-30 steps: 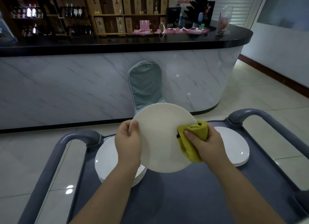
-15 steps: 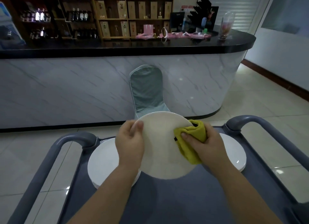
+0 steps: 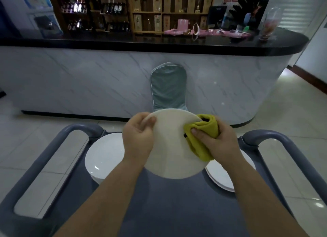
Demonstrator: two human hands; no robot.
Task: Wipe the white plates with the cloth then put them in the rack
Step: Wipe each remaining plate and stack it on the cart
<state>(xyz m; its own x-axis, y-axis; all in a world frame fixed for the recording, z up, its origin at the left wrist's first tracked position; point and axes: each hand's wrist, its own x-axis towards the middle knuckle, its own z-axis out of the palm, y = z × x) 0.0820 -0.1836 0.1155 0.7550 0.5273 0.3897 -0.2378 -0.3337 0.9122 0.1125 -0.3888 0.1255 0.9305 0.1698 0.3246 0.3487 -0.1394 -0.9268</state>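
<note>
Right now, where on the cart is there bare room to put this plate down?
The near half of the cart top, on your side of both stacks, is bare. The far end is crowded: the left plate stack and the right plate stack sit there. Any gap between them is hidden behind the held plate.

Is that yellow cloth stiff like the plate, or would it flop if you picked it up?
Probably floppy: the yellow cloth is bunched in soft folds under the right hand and wraps round the rim of the white plate. Likely light too, as one hand holds it bunched. Whether it is damp, I cannot tell.
</note>
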